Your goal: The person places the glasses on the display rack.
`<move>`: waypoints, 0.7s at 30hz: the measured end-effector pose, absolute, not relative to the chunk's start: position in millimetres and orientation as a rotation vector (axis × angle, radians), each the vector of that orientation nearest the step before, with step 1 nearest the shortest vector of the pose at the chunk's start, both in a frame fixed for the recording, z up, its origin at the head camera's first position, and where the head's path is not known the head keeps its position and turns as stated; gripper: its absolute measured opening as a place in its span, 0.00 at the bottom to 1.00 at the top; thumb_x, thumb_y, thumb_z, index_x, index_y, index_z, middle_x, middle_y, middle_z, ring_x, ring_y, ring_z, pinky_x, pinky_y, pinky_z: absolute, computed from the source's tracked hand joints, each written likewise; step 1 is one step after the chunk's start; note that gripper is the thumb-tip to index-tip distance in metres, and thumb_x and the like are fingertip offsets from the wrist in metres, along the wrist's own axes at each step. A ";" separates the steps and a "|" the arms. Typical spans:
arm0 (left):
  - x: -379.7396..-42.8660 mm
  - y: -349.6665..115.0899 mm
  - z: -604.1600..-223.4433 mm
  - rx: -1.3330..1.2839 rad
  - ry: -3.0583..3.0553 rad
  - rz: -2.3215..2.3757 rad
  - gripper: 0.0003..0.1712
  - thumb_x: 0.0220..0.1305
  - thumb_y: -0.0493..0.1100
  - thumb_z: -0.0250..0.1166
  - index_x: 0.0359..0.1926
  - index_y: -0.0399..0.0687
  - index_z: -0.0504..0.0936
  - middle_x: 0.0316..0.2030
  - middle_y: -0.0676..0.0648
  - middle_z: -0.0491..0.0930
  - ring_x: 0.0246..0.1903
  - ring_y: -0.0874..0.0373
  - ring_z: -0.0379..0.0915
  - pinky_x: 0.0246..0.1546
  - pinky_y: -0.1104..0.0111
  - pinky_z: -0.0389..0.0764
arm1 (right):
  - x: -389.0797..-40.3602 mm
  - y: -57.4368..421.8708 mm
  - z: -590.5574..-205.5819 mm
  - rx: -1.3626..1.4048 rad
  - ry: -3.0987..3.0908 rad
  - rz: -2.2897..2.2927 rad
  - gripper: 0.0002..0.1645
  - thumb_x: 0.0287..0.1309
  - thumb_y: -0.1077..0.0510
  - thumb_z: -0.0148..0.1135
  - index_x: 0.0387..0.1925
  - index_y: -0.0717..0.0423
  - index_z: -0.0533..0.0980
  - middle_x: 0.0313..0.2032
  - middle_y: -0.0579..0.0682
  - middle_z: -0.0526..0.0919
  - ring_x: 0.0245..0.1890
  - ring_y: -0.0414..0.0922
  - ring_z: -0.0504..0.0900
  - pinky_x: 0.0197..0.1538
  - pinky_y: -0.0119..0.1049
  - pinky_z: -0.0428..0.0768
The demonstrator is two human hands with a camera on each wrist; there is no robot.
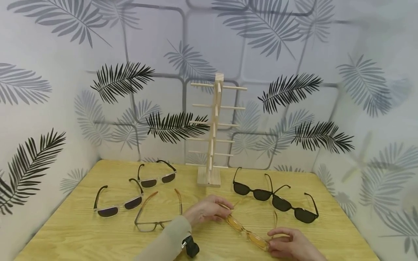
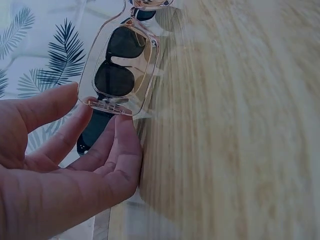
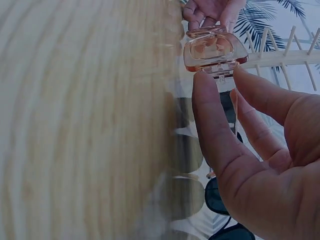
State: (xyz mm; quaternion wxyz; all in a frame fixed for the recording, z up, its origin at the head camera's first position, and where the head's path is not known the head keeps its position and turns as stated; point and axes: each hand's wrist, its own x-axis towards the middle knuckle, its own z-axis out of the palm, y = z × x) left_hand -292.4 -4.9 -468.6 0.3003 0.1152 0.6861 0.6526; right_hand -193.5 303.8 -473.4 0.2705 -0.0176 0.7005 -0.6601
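A pair of orange-tinted glasses (image 1: pixel 258 240) with a clear frame is between both hands, low over the front right part of the table, its temples unfolded toward the back. My left hand (image 1: pixel 209 210) pinches one end of the frame at the hinge. At the other end, my right hand (image 1: pixel 292 244) holds the opposite hinge corner between thumb and fingers. In the right wrist view, the glasses (image 3: pixel 212 47) are seen end-on above the fingertips. Up close in the left wrist view, the clear rim (image 2: pixel 155 65) has dark sunglasses (image 2: pixel 122 60) showing through it.
A wooden peg stand (image 1: pixel 213 137) rises at the back of the table (image 1: pixel 81 239). Two black sunglasses (image 1: pixel 251 191) lie on the right. Two dark-lensed sunglasses with pale fronts (image 1: pixel 119 206) and thin-framed glasses (image 1: pixel 147 227) with brown temple tips lie on the left.
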 end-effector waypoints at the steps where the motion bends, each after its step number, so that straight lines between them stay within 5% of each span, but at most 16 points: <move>1: -292.6 -5.6 -468.0 0.310 1.814 1.738 0.17 0.65 0.33 0.64 0.54 0.34 0.80 0.35 0.49 0.81 0.31 0.61 0.75 0.30 0.71 0.78 | -193.6 303.8 -472.2 -0.055 1.889 -1.777 0.22 0.63 0.62 0.63 0.56 0.66 0.75 0.45 0.54 0.86 0.45 0.48 0.86 0.49 0.43 0.85; 10: -292.3 -16.7 -456.5 0.423 1.795 1.744 0.18 0.68 0.36 0.61 0.57 0.32 0.77 0.46 0.43 0.81 0.36 0.59 0.78 0.45 0.60 0.83 | -194.3 302.9 -463.0 -0.123 1.887 -1.801 0.20 0.65 0.60 0.62 0.57 0.61 0.76 0.45 0.51 0.86 0.46 0.47 0.86 0.52 0.46 0.84; 21: -290.9 -25.2 -439.3 0.497 1.814 1.884 0.11 0.65 0.32 0.64 0.47 0.31 0.79 0.36 0.47 0.83 0.34 0.59 0.81 0.41 0.66 0.85 | -205.4 297.5 -444.3 -0.165 1.928 -1.842 0.18 0.65 0.60 0.62 0.56 0.50 0.79 0.47 0.51 0.86 0.45 0.44 0.86 0.51 0.44 0.84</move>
